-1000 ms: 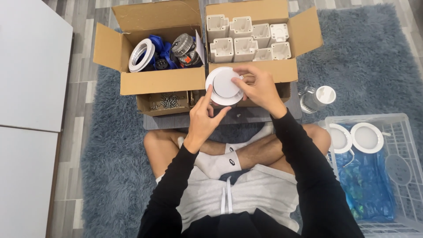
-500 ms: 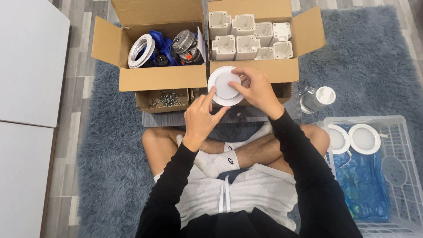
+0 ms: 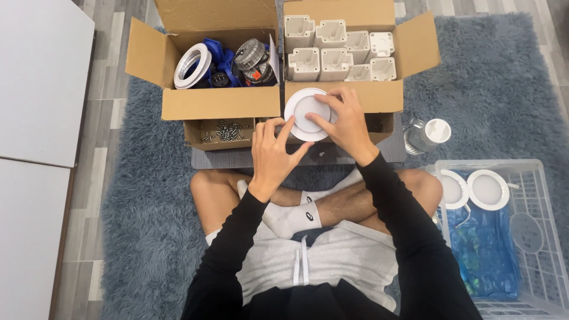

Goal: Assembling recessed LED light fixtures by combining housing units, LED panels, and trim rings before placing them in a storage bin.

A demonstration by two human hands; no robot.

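Both hands, left hand and right hand, grip the round white lamp by fingertips; it might slip toward the screw box at nine o'clock.

round light fixture: plain white, held between the left hand and right hand
sleeves: black
shorts: light grey, white drawstring
socks: white with a small black mark
rug: shaggy grey-blue
cardboard boxes: plain brown
housings in the right box: off-white
crate: clear, whitish ribs
bag in the crate: blue
floor: grey wood grain
panels: white
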